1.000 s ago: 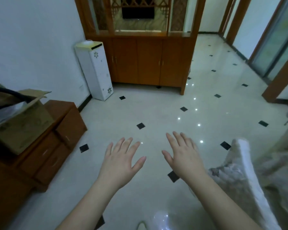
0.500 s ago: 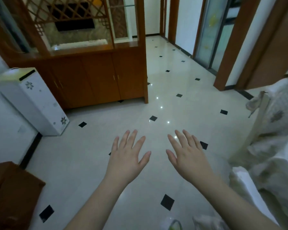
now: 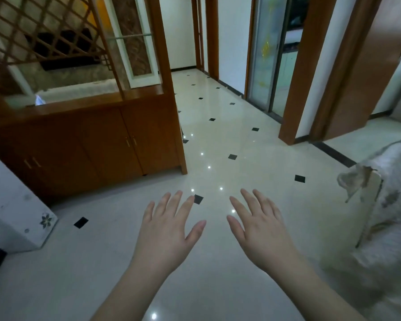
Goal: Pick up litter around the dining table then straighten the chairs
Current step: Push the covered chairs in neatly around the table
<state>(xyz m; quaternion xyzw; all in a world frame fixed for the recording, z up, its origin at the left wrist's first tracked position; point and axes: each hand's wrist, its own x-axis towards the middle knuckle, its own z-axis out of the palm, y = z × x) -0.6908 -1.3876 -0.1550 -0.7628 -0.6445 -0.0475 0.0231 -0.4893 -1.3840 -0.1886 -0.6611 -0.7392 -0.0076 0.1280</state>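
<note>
Fingers spread flat, my left hand (image 3: 166, 230) and right hand (image 3: 262, 228) hover empty above the tiled floor (image 3: 218, 144).

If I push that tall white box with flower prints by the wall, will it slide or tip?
The tall white box with flower prints may well slide, since the glossy tiled floor looks slick. Pushed high, its tall, narrow shape might tip. Its weight cannot be judged.
</note>
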